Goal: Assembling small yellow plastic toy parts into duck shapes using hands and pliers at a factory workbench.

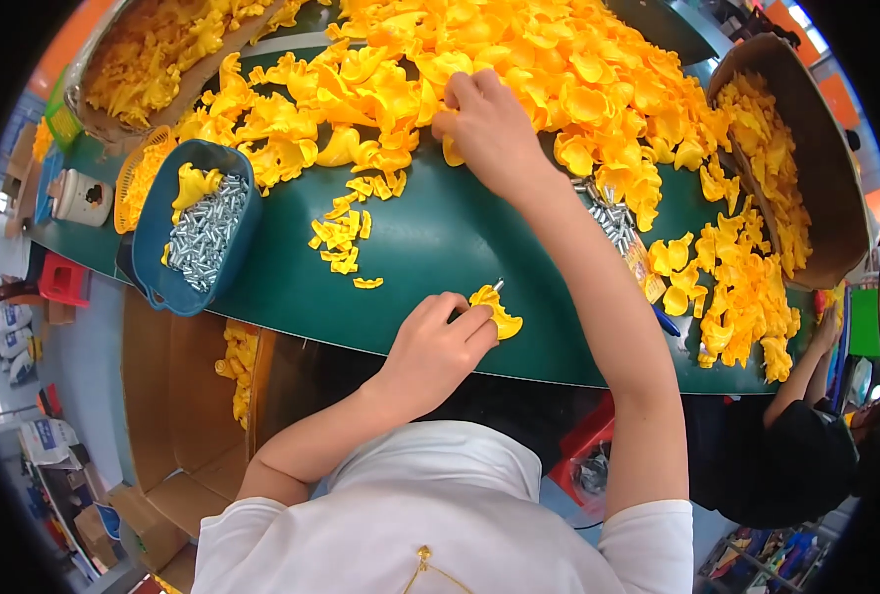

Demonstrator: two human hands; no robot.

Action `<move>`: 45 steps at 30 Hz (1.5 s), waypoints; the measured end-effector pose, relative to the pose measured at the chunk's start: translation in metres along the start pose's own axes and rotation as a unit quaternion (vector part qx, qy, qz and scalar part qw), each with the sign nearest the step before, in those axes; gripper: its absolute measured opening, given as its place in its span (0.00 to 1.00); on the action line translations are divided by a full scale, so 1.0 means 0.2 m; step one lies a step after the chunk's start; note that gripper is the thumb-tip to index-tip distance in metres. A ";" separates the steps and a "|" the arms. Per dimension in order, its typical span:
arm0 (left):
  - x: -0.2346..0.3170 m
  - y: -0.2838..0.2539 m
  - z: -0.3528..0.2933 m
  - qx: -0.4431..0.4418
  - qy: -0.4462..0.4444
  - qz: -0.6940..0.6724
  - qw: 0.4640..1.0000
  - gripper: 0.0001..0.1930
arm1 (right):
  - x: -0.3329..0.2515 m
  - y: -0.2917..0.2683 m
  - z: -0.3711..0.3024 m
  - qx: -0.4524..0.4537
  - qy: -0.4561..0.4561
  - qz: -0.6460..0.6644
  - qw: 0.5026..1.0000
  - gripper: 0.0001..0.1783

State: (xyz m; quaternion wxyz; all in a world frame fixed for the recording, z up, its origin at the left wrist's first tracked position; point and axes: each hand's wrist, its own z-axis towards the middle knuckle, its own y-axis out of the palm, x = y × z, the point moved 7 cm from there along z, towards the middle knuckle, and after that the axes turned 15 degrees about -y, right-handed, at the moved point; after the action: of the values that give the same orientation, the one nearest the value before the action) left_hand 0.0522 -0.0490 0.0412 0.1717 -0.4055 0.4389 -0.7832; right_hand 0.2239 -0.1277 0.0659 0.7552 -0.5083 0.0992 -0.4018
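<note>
Near the front edge of the green table, my left hand pinches a yellow plastic piece. A short silvery metal pin sticks up from that piece. My right hand reaches farther off, at the near edge of a big heap of curved yellow plastic pieces. Its fingers are curled down among them, and what they grip is hidden. Between the hands and the blue basket lies a small group of little yellow parts. More metal pins lie beside my right forearm, partly covered.
On the left stands a blue basket of metal pins with a yellow piece on top. Boxes of yellow pieces stand at the far left and right. A blue pen-like object lies right. Another person's arm shows there.
</note>
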 end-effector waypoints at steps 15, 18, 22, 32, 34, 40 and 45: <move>-0.06 -0.09 -0.01 -0.008 0.002 0.089 0.996 0.12 | -0.26 -0.28 -0.78 0.052 0.440 0.561 0.700 0.09; -0.10 -0.07 -0.04 0.012 -0.032 0.041 0.999 0.15 | -0.31 -0.26 -0.77 0.123 0.463 0.594 0.646 0.10; -0.09 -0.02 -0.03 0.038 -0.037 0.022 0.998 0.08 | -0.35 -0.26 -0.73 0.186 0.463 0.605 0.621 0.09; -0.13 -0.04 -0.10 0.120 -0.018 0.036 0.992 0.09 | -0.43 -0.23 -0.54 0.147 0.360 0.449 0.804 0.07; -0.14 -0.04 -0.10 0.117 -0.018 0.032 0.992 0.09 | -0.44 -0.21 -0.54 0.141 0.345 0.427 0.824 0.07; -0.17 -0.04 -0.10 0.121 -0.013 0.002 0.993 0.08 | -0.49 -0.23 -0.53 0.149 0.300 0.336 0.880 0.07; -0.17 -0.04 -0.10 0.124 -0.015 0.000 0.992 0.06 | -0.49 -0.31 -0.50 0.122 0.234 0.262 0.928 0.08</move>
State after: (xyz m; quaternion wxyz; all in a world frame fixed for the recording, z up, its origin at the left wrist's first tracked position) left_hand 0.0586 -0.0127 0.0258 0.2275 -0.3927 0.3359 -0.8254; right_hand 0.0737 -0.1371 0.0466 0.8452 -0.2594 0.3529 -0.3063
